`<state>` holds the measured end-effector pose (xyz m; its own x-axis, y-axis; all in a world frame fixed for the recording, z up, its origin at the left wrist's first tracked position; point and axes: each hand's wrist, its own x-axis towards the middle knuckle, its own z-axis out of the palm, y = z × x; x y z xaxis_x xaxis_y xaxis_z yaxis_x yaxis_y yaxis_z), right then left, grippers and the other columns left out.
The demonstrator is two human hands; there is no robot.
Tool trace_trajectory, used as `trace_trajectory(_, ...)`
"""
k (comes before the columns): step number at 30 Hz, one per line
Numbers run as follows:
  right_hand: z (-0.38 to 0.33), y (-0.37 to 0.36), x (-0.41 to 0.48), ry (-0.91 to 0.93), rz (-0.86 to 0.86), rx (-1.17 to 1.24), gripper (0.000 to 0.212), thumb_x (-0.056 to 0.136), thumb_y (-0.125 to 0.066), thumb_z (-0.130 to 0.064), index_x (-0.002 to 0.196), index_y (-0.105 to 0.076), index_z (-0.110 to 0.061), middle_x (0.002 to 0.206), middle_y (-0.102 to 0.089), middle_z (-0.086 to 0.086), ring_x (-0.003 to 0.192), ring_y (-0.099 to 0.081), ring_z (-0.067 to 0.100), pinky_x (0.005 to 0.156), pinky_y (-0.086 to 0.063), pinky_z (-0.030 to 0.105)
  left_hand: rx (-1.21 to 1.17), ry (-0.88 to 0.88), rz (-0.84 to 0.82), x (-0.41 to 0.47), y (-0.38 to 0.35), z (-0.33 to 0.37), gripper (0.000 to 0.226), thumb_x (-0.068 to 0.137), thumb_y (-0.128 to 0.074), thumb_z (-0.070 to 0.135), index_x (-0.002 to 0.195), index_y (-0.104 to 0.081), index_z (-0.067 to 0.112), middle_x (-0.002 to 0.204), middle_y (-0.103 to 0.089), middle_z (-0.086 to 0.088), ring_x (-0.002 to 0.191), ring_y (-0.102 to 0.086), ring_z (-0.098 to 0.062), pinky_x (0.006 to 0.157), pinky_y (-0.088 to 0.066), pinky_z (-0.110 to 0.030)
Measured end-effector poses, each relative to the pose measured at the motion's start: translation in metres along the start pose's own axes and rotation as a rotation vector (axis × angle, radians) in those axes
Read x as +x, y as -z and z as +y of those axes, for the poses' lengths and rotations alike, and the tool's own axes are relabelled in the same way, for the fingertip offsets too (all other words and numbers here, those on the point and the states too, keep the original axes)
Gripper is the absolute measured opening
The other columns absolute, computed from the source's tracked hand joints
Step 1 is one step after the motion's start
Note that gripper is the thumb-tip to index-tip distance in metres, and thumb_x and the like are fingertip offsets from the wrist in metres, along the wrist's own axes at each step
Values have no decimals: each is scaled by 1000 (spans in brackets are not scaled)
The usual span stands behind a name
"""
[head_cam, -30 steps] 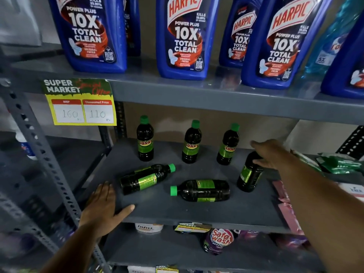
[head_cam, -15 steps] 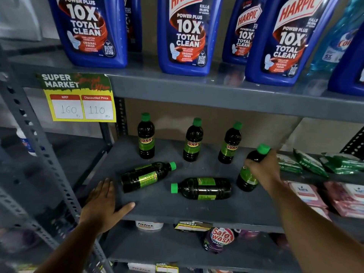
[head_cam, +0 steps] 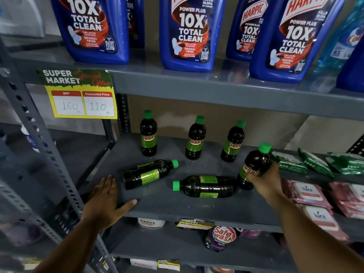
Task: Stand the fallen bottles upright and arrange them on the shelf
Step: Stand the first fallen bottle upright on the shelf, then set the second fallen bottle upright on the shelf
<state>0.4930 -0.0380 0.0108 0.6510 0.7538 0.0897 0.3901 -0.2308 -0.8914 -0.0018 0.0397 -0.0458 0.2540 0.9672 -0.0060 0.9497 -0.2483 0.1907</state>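
Note:
Three dark Sunny bottles with green caps stand upright in a row at the back of the grey shelf (head_cam: 177,205): the left one (head_cam: 148,134), the middle one (head_cam: 195,139) and the right one (head_cam: 232,142). Two more lie on their sides in front: one on the left (head_cam: 148,173) with its cap pointing right, one in the middle (head_cam: 204,186) with its cap pointing left. My right hand (head_cam: 266,179) grips a sixth bottle (head_cam: 254,164) around its lower half, almost upright, tilted slightly right. My left hand (head_cam: 105,200) rests flat on the shelf's front left edge, fingers apart.
Large blue Harpic bottles (head_cam: 189,34) fill the shelf above. A yellow price tag (head_cam: 82,97) hangs at its left edge. Green packets (head_cam: 315,162) and pink Kara packs (head_cam: 313,196) lie right of the bottles. A perforated upright post (head_cam: 39,146) stands left. Pouches sit on the shelf below (head_cam: 222,237).
My right hand moved from the top of the tilted bottle down to its lower half, and the bottle went from leaning to nearly upright. My left hand stayed on the shelf edge.

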Motion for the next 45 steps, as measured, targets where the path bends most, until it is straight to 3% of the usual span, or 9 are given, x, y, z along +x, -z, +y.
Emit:
trace_trajectory(4, 1, -2, -16, 128, 114, -6, 121, 51, -92, -37, 147, -20, -18, 138, -51, 7, 129, -48, 27, 107, -37, 51, 19, 6, -22, 0, -1, -1, 135, 57, 2, 98, 154, -3, 4, 164, -3, -13, 151, 2, -24, 122, -4, -40)
trace_trajectory(10, -7, -27, -57, 224, 453, -197, 116, 46, -91, -54, 137, -33, -13, 133, -44, 21, 126, -36, 38, 103, -30, 59, -14, -12, 12, -1, 1, 1, 138, 56, -1, 100, 153, -12, 2, 162, -12, -18, 150, -6, -29, 121, -10, -43)
trace_trajectory(17, -24, -62, -73, 851, -318, -748, 96, 64, -69, -61, 145, -34, -24, 142, -43, 1, 130, -37, 21, 107, -28, 46, 32, 5, -10, 1, 4, 3, 142, 52, 4, 100, 153, -9, 2, 163, -10, -17, 150, -5, -28, 122, -10, -42)
trace_trajectory(25, -43, -87, -61, 654, -454, -877, 84, 68, -70, -31, 145, -37, -32, 140, -47, -3, 130, -41, 23, 107, -28, 42, 17, 5, -34, 1, 2, 1, 141, 52, 6, 100, 154, -3, 3, 164, -2, -16, 151, 1, -27, 122, -5, -42)
trace_trajectory(29, -43, -93, -65, 557, -302, -482, 77, 64, -77, -23, 136, -50, -25, 123, -55, -1, 116, -51, 22, 102, -38, 39, 26, 8, -13, 3, -1, 0, 140, 53, 5, 100, 154, -6, 3, 164, -5, -16, 151, 0, -27, 122, -7, -41)
trace_trajectory(33, -45, -111, -80, 291, -243, 121, 70, 68, -80, -9, 118, -47, -44, 107, -63, -14, 97, -61, -2, 80, -45, 12, 44, 9, 9, 4, -2, -1, 140, 55, 4, 100, 153, -10, 2, 163, -9, -16, 150, -4, -27, 122, -9, -41)
trace_trajectory(37, -33, -124, -84, 207, -114, 232, 70, 73, -74, -2, 121, -47, -45, 99, -66, -21, 89, -62, -8, 70, -45, 7, 39, 11, 7, 2, -2, 0, 138, 56, 1, 99, 154, -8, 3, 164, -7, -15, 151, -2, -26, 122, -7, -40)
trace_trajectory(41, -33, -123, -83, 189, -98, 126, 67, 64, -83, -18, 121, -51, -34, 109, -57, -3, 102, -56, 10, 86, -47, 27, 37, 3, 17, 1, -2, 0, 138, 56, 1, 99, 154, -9, 3, 164, -8, -15, 151, -2, -26, 121, -7, -40)
trace_trajectory(45, -33, -123, -78, 165, -105, 40, 86, 54, -88, -36, 128, -44, -31, 110, -57, -15, 99, -55, 2, 81, -42, 19, 39, 2, 18, 2, -3, 0, 137, 56, 1, 99, 154, -9, 3, 164, -8, -14, 151, -2, -26, 121, -7, -40)
